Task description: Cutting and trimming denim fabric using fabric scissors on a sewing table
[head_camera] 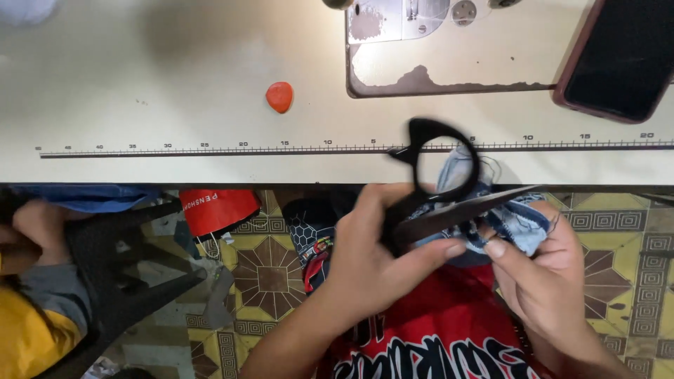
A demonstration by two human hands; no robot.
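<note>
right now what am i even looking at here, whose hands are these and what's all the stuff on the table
There is one picture, taken by a camera worn on a person's head and looking down at their own two bare hands. No robot is involved.

The left hand grips a pair of black scissors, blades pointing right. The right hand pinches a small piece of blue denim fabric next to the blades.

Above the hands is a cream work table with a measuring scale printed along its front edge. On it lie a small orange chalk-like piece and a dark phone in a reddish case. The worn metal plate at the top looks like a sewing machine bed.

At the lower left, another person sits by a black stool on a patterned floor.
</note>
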